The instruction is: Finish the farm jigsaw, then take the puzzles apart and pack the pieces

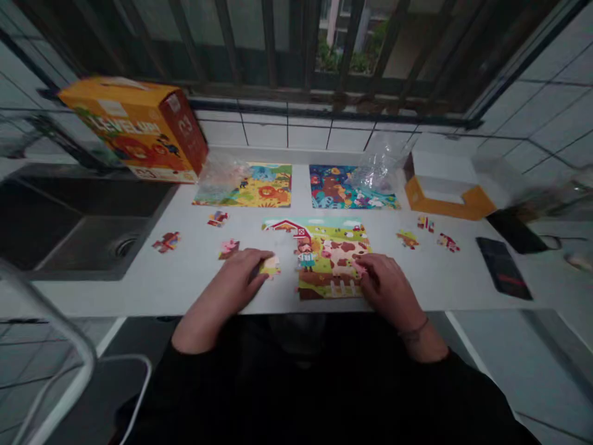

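A partly assembled farm jigsaw puzzle (343,256) lies on the white counter, showing a farmer, a spotted cow and a red barn roof, with a gap in its left part. My left hand (241,277) rests left of that gap, thumb and forefinger closed on a pale yellow-green puzzle piece (270,266). At the puzzle's right edge, my right hand (391,289) has bent fingers pressed together on the part by the cow's pink udder. Whether a separate piece is under those fingertips cannot be made out. A pig puzzle piece (228,248) lies just behind my left hand.
Loose pieces (167,241) lie at left, more pieces (407,239) at right. Behind are a lion puzzle (269,188), a dark blue puzzle (333,188), clear plastic (380,170), an orange box (139,133) and an open box (445,201). A phone (504,267) lies right; a sink (92,241) is left.
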`<control>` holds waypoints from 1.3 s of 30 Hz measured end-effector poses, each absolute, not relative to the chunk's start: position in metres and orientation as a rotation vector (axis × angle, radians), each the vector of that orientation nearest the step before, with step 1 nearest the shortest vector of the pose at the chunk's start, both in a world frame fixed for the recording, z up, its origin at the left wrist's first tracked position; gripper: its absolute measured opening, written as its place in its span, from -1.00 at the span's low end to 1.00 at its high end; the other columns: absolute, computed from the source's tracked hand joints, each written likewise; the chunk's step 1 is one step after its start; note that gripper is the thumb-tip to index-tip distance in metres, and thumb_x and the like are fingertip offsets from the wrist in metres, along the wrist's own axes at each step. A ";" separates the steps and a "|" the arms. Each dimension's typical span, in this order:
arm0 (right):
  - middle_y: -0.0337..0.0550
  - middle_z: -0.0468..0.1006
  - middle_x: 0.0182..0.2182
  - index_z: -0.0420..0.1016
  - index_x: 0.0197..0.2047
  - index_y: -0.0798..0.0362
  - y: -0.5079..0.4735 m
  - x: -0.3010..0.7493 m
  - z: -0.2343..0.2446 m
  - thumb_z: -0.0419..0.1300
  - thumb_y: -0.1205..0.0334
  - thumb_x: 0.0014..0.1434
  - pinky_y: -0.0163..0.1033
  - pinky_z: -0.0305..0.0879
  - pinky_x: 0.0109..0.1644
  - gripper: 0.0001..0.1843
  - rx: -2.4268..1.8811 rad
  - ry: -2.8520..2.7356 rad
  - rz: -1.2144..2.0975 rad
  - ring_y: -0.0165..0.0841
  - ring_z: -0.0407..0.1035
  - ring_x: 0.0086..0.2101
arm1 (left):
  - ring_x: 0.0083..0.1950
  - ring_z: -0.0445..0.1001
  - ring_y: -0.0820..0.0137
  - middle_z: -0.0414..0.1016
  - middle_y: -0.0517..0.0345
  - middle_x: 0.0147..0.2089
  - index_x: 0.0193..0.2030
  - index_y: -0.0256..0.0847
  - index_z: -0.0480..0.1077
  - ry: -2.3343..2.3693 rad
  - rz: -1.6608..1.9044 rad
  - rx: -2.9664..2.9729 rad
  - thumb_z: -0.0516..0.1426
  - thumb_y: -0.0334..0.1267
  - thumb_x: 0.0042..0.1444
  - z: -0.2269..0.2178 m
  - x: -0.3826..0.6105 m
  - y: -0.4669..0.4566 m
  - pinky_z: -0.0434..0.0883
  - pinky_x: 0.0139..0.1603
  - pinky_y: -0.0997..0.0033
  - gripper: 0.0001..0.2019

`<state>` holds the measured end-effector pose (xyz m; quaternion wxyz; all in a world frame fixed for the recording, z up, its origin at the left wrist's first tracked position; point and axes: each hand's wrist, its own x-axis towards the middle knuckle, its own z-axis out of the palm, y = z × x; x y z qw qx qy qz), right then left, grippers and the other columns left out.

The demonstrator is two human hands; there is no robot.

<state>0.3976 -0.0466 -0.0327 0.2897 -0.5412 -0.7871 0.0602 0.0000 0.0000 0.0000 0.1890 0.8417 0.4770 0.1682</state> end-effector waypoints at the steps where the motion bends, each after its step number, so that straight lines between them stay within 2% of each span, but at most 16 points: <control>1: 0.09 0.67 0.09 0.51 0.15 0.03 -0.047 0.398 -0.034 0.14 0.29 0.44 0.21 0.43 0.21 -0.74 -1.447 -2.099 0.162 0.01 0.51 0.10 | 0.27 0.56 0.03 0.61 -0.11 0.25 0.28 -0.16 0.46 1.332 0.475 2.367 0.20 -0.30 0.40 0.001 0.000 0.000 0.43 0.37 -0.14 -0.66; 10: 0.09 0.68 0.09 0.54 0.13 0.00 -0.047 0.397 -0.033 0.17 0.28 0.41 0.21 0.44 0.18 -0.74 -1.450 -2.082 0.162 0.02 0.51 0.10 | 0.22 0.58 0.07 0.62 -0.06 0.22 0.24 -0.08 0.47 1.243 0.511 2.383 0.19 -0.26 0.42 0.005 0.003 -0.003 0.47 0.29 -0.11 -0.71; 16: 0.10 0.68 0.08 0.54 0.13 0.02 -0.047 0.397 -0.033 0.17 0.26 0.43 0.20 0.45 0.19 -0.75 -1.438 -2.091 0.149 0.01 0.52 0.09 | 0.24 0.58 0.09 0.62 -0.03 0.22 0.23 -0.06 0.48 1.243 0.485 2.396 0.20 -0.22 0.43 0.003 -0.011 -0.005 0.47 0.31 -0.08 -0.72; 21: 0.08 0.69 0.09 0.55 0.10 0.00 -0.047 0.398 -0.035 0.17 0.27 0.45 0.19 0.44 0.17 -0.78 -1.448 -2.104 0.134 0.01 0.53 0.08 | 0.23 0.59 0.06 0.65 -0.02 0.18 0.17 -0.05 0.51 1.303 0.473 2.394 0.24 -0.20 0.37 0.003 -0.030 -0.010 0.44 0.37 -0.17 -0.73; 24: 0.06 0.69 0.08 0.55 0.09 0.00 -0.047 0.399 -0.036 0.18 0.27 0.45 0.19 0.44 0.17 -0.80 -1.449 -2.108 0.129 0.01 0.53 0.08 | 0.28 0.57 0.03 0.65 -0.02 0.20 0.16 -0.04 0.53 1.343 0.494 2.379 0.23 -0.19 0.36 0.007 -0.038 -0.014 0.41 0.42 -0.21 -0.74; 27: 0.05 0.69 0.07 0.55 0.08 -0.01 -0.047 0.399 -0.035 0.19 0.28 0.44 0.18 0.45 0.17 -0.80 -1.449 -2.110 0.123 0.01 0.53 0.07 | 0.36 0.52 0.03 0.64 -0.02 0.24 0.18 -0.03 0.53 1.417 0.559 2.349 0.21 -0.11 0.39 0.013 -0.041 -0.015 0.40 0.44 -0.17 -0.72; 31: 0.05 0.69 0.08 0.56 0.07 -0.01 -0.047 0.399 -0.035 0.19 0.28 0.44 0.17 0.45 0.17 -0.81 -1.453 -2.114 0.117 0.00 0.53 0.09 | 0.22 0.57 0.01 0.64 -0.15 0.18 0.15 -0.16 0.53 1.791 0.632 2.251 0.16 -0.07 0.41 0.019 -0.037 -0.006 0.47 0.34 -0.11 -0.69; 35: 0.04 0.69 0.08 0.56 0.07 -0.02 -0.047 0.399 -0.036 0.19 0.27 0.45 0.18 0.45 0.17 -0.81 -1.446 -2.116 0.112 0.00 0.53 0.10 | 0.09 0.57 -0.08 0.63 -0.28 0.05 0.12 -0.27 0.52 2.204 0.439 2.110 0.19 0.00 0.38 0.019 -0.025 0.009 0.50 0.21 -0.12 -0.62; 39: 0.05 0.69 0.09 0.57 0.08 -0.02 -0.047 0.399 -0.036 0.19 0.28 0.45 0.19 0.45 0.17 -0.80 -1.439 -2.111 0.111 0.00 0.53 0.09 | 0.04 0.57 -0.06 0.62 -0.27 0.02 0.17 -0.32 0.50 2.277 0.369 2.068 0.21 -0.11 0.35 0.019 -0.017 0.024 0.50 0.15 -0.05 -0.62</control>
